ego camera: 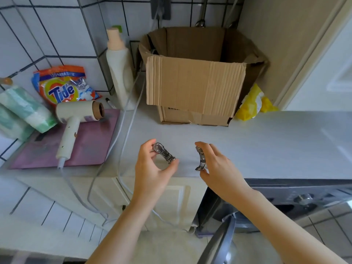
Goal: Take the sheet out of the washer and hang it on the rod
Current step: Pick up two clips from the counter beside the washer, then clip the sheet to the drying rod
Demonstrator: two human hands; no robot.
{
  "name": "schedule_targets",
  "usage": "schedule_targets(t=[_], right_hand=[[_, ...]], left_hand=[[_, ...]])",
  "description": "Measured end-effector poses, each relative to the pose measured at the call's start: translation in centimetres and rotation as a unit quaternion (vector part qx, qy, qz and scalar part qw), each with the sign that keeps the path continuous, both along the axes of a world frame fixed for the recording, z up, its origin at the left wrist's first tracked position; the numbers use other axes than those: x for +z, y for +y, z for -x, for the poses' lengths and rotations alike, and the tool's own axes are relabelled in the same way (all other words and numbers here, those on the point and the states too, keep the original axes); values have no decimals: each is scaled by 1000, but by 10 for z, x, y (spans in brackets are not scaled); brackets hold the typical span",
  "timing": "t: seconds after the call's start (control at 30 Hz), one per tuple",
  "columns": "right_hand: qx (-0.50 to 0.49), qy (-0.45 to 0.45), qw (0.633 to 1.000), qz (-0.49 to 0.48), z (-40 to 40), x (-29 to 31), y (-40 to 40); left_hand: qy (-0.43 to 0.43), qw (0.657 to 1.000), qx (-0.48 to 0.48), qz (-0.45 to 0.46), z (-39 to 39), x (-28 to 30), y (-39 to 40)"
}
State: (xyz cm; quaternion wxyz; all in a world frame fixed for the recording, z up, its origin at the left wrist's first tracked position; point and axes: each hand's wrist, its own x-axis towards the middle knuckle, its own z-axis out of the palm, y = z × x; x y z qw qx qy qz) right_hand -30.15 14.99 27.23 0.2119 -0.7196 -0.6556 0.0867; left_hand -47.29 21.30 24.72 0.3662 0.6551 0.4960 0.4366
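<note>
While washer [297, 202] stands open (sheet unseen), hands pinch metal clips, left hand [152, 166], right hand [215, 164].

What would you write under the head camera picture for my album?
Each hand, left and right, holds a metal clip above the counter.

bright, even daylight | soft shadows | edges bent by wide-angle | slight blur
</note>
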Motion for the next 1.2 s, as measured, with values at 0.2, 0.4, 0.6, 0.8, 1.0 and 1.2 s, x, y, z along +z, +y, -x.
schedule_targets(t=[0.2,0.4,0.6,0.8,1.0,1.2], right_hand=[[-80,106,991,-34,2,3,-57],[-173,143,974,-14,27,-11,-122],[-264,148,953,-13,66,-28,-192],[-352,126,927,-19,105,-25,-273],[-433,129,891,-42,125,-13,-358],[-496,106,858,-80,143,-8,-451]], left_hand=[[8,996,-78,-41,2,2,-37],[65,978,-190,-64,11,-1,-78],[73,950,-298,-60,28,-11,-128],[90,913,-396,-49,40,-13,-184],[79,867,-487,-69,36,1,-241],[56,829,-545,-110,22,17,-320]])
